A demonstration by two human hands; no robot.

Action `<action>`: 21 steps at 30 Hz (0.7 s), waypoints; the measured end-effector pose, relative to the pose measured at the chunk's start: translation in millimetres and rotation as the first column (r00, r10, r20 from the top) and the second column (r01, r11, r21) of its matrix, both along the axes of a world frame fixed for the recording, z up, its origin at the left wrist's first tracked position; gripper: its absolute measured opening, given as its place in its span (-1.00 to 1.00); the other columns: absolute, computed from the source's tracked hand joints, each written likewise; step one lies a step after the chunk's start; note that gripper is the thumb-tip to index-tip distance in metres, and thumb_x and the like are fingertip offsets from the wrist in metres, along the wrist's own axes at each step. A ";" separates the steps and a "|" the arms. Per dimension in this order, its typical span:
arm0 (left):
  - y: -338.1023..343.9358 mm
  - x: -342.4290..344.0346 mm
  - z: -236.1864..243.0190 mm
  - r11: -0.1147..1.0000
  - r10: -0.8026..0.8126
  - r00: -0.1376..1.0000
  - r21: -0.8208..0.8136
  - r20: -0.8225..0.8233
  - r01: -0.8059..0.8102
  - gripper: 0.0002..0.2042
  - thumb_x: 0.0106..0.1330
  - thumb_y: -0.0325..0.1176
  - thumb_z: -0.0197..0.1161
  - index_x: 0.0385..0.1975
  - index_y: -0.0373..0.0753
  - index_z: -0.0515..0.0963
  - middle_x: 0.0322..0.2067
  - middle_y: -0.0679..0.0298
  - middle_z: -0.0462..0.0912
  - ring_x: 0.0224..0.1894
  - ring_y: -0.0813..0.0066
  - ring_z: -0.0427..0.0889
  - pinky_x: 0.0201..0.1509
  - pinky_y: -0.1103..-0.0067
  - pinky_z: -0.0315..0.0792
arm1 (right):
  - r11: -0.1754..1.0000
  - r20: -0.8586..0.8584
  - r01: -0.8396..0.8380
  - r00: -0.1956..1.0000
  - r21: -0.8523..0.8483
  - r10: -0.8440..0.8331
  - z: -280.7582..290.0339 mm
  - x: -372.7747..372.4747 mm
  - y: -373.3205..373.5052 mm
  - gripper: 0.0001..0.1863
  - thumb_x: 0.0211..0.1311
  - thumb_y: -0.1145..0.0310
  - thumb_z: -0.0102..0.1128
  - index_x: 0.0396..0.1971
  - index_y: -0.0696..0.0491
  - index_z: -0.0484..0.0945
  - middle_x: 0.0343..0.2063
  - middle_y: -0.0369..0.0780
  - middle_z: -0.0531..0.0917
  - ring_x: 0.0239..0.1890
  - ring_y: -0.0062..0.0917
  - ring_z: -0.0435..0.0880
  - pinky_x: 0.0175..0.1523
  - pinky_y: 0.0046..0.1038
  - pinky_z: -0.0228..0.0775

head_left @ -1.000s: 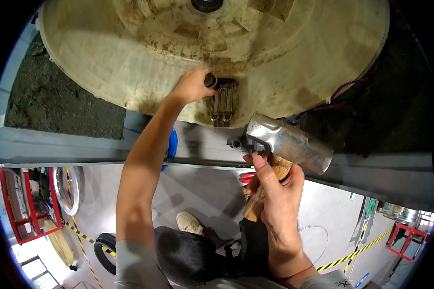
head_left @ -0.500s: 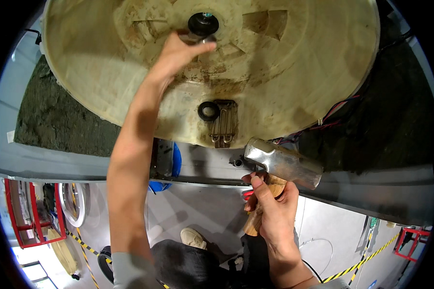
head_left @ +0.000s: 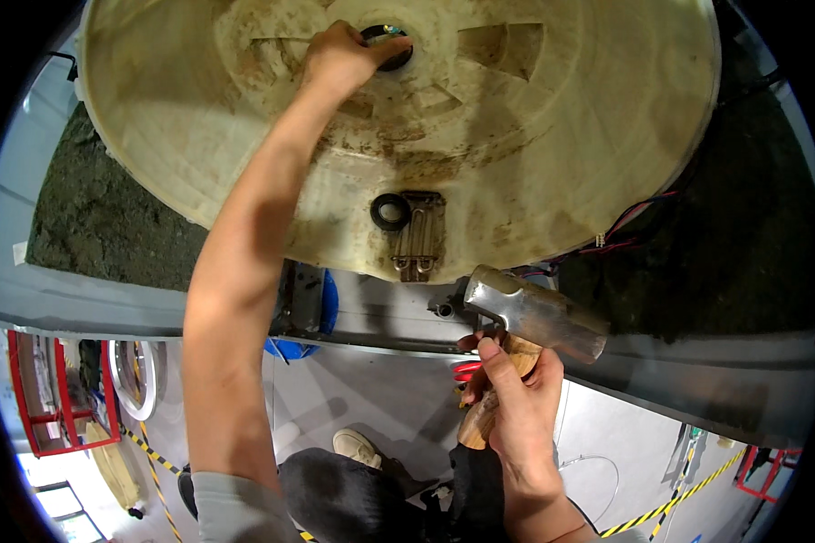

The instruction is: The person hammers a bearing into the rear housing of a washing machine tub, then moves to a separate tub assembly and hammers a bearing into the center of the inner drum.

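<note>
Floor: pale grey, running below the cabinet, with black-and-yellow striped tape [head_left: 679, 493] toward the lower right and a beige shoe [head_left: 357, 446] near the dark trousers
Cabinet: grey sheet-metal shell [head_left: 697, 371] around the tub, its near edge crossing between tub and floor
Tub: large cream plastic washing-machine tub [head_left: 534, 163], stained brown, round back face toward the person, centre hub near the upper edge of view
Damping mats: dark, rough-surfaced left mat [head_left: 109, 195] and right mat [head_left: 724, 217], one on either side of the tub
Rack: red metal frame [head_left: 38, 421] at far left, near a round pale ring frame [head_left: 134, 376]
Hammer: steel head [head_left: 534, 312] and wooden handle [head_left: 480, 425], held slantwise in front of the tub's lower rim
Right hand: closed round the wooden handle just below the head [head_left: 525, 407], thumb laid along it
Left hand: at the hub, thumb stretched across, fingers curled on its left side [head_left: 340, 63]; cannot tell whether it grips anything
Heating element: looped metal tubes [head_left: 420, 240] in a recess low on the tub
Hub: dark round opening [head_left: 394, 58], partly covered by the left hand
Seal ring: black, lying flat on the tub [head_left: 378, 215], against the heating element's upper left edge
</note>
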State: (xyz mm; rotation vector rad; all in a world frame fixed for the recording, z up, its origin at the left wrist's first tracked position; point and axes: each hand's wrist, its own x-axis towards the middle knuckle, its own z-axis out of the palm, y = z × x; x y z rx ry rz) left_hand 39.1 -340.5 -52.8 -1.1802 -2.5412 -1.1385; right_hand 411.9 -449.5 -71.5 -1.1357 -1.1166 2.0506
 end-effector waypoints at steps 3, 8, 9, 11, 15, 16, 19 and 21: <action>8.3 6.8 -11.7 0.988 0.110 0.981 0.125 -0.158 -0.090 -0.27 -0.14 0.21 0.54 -0.30 -0.43 0.54 -0.40 -0.01 0.64 -0.33 0.15 0.66 -0.24 0.33 0.53 | 1.000 -0.014 -0.016 1.000 -0.002 0.016 1.4 1.2 0.2 -0.77 0.25 0.44 0.23 -0.18 0.23 0.46 -0.34 -0.07 0.66 -0.62 -0.60 0.51 -0.53 -0.56 0.41; 7.3 0.3 -35.8 0.944 0.086 0.894 0.322 -0.439 0.067 -0.44 0.00 0.05 0.52 -0.31 -0.38 0.54 -0.39 0.02 0.62 -0.29 0.13 0.65 -0.25 0.32 0.51 | 0.999 -0.017 -0.033 0.999 -0.011 0.033 1.3 0.1 0.2 -0.76 0.25 0.42 0.24 -0.18 0.23 0.46 -0.32 -0.07 0.66 -0.59 -0.59 0.53 -0.52 -0.56 0.42; 1.9 -9.7 -40.6 0.930 0.049 0.905 0.350 -0.422 0.112 -0.49 0.06 0.02 0.49 -0.31 -0.36 0.54 -0.41 0.07 0.63 -0.35 0.22 0.65 -0.30 0.38 0.50 | 0.999 -0.022 -0.046 0.999 -0.011 0.046 1.0 -0.9 -0.6 -0.76 0.25 0.42 0.24 -0.18 0.23 0.46 -0.32 -0.07 0.66 -0.59 -0.59 0.53 -0.52 -0.56 0.42; -3.6 -20.3 -43.0 0.887 -0.040 0.923 0.411 -0.382 0.208 -0.59 0.18 -0.06 0.43 -0.30 -0.33 0.56 -0.44 0.19 0.65 -0.48 0.42 0.65 -0.39 0.50 0.49 | 0.998 -0.022 -0.056 0.998 -0.005 0.056 -0.5 -1.7 -0.5 -0.76 0.26 0.42 0.24 -0.18 0.23 0.46 -0.31 -0.06 0.66 -0.59 -0.59 0.54 -0.52 -0.56 0.43; -7.1 -18.3 -40.8 0.892 -0.183 0.970 0.386 -0.162 0.233 -0.69 0.21 -0.18 0.42 -0.27 -0.31 0.58 -0.44 0.22 0.67 -0.55 0.48 0.66 -0.44 0.56 0.48 | 1.000 0.016 -0.029 0.999 -0.003 0.029 -3.6 -2.1 0.8 -0.77 0.26 0.42 0.23 -0.18 0.22 0.46 -0.32 -0.06 0.66 -0.60 -0.59 0.54 -0.52 -0.57 0.42; -7.7 -18.9 -40.5 0.881 -0.203 0.968 0.403 -0.149 0.247 -0.70 0.19 -0.19 0.43 -0.29 -0.31 0.58 -0.45 0.20 0.67 -0.57 0.47 0.65 -0.44 0.54 0.49 | 0.999 0.022 -0.031 0.999 -0.008 0.031 -4.7 -2.1 1.1 -0.77 0.26 0.43 0.23 -0.18 0.22 0.46 -0.32 -0.06 0.66 -0.60 -0.59 0.53 -0.52 -0.57 0.42; -8.1 -14.3 -36.5 0.861 -0.260 0.965 0.445 -0.035 0.248 -0.71 0.19 -0.19 0.42 -0.32 -0.30 0.59 -0.48 0.19 0.68 -0.60 0.48 0.64 -0.46 0.53 0.49 | 0.999 0.031 -0.034 0.999 -0.012 0.034 -5.4 -5.0 1.2 -0.77 0.27 0.43 0.22 -0.18 0.22 0.46 -0.32 -0.07 0.66 -0.61 -0.60 0.53 -0.52 -0.57 0.42; -10.1 -15.4 -33.4 0.861 -0.281 0.959 0.449 0.031 0.237 -0.71 0.21 -0.19 0.41 -0.31 -0.30 0.59 -0.48 0.18 0.68 -0.61 0.48 0.64 -0.48 0.54 0.48 | 0.999 0.032 -0.045 0.998 -0.002 0.045 -3.0 -6.2 0.1 -0.78 0.27 0.43 0.21 -0.18 0.22 0.46 -0.33 -0.07 0.67 -0.61 -0.60 0.53 -0.52 -0.58 0.42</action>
